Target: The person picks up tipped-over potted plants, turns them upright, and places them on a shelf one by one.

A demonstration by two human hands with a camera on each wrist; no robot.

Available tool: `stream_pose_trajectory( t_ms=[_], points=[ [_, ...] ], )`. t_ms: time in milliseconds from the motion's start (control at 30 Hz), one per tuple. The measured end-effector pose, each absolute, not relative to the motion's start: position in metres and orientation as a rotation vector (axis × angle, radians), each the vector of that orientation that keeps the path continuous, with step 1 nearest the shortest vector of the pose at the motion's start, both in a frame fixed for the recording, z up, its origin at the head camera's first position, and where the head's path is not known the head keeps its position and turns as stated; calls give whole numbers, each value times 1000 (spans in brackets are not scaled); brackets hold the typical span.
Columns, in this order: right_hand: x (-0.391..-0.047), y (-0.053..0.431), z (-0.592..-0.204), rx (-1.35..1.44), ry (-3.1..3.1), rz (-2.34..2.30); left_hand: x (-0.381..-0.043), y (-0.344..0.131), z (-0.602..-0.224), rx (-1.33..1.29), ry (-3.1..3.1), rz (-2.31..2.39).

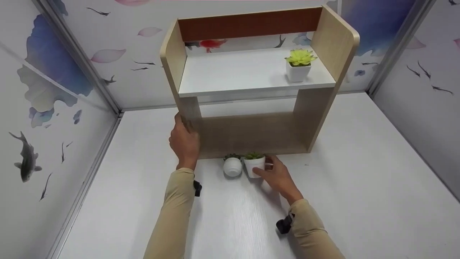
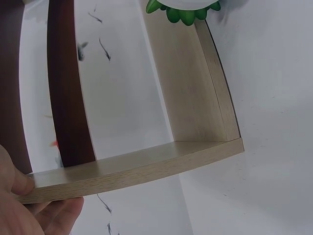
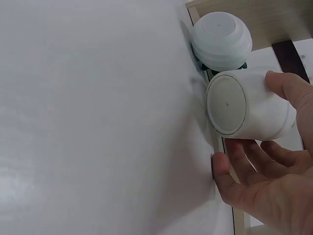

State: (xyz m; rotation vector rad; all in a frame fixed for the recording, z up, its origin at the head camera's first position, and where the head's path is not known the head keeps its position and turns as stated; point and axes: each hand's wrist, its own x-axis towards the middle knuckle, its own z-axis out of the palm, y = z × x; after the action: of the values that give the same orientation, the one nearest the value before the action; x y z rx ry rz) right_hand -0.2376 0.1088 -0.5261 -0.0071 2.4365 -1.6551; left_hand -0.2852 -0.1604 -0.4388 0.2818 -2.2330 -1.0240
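Observation:
My left hand [image 1: 184, 141] grips the left side panel of a wooden desktop shelf [image 1: 248, 135]. In the left wrist view, the thumb and fingers lie on opposite faces of that panel [image 2: 122, 171]. My right hand [image 1: 279, 176] holds a white pot [image 1: 254, 167] with a green succulent by the shelf's front bottom edge, thumb on one side and fingers on the other. This pot's base [image 3: 227, 104] shows in the right wrist view. Beside it, a rounded white pot [image 1: 233, 167] with a dark green plant lies tipped, its base towards me.
A square white pot [image 1: 298, 72] with a yellow-green succulent stands at the right of the shelf's white upper board [image 1: 233, 73]. The shelf stands on a white table [image 1: 359, 172], enclosed by printed panels [image 1: 72, 64] at the back and sides.

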Motion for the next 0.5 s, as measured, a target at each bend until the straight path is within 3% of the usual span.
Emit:
stream_pose_trajectory(
  t_ms=[500],
  points=[
    [-232, 111, -533, -85, 2420, -1721, -284, -161, -439, 289, -2249, -1037]
  ],
)
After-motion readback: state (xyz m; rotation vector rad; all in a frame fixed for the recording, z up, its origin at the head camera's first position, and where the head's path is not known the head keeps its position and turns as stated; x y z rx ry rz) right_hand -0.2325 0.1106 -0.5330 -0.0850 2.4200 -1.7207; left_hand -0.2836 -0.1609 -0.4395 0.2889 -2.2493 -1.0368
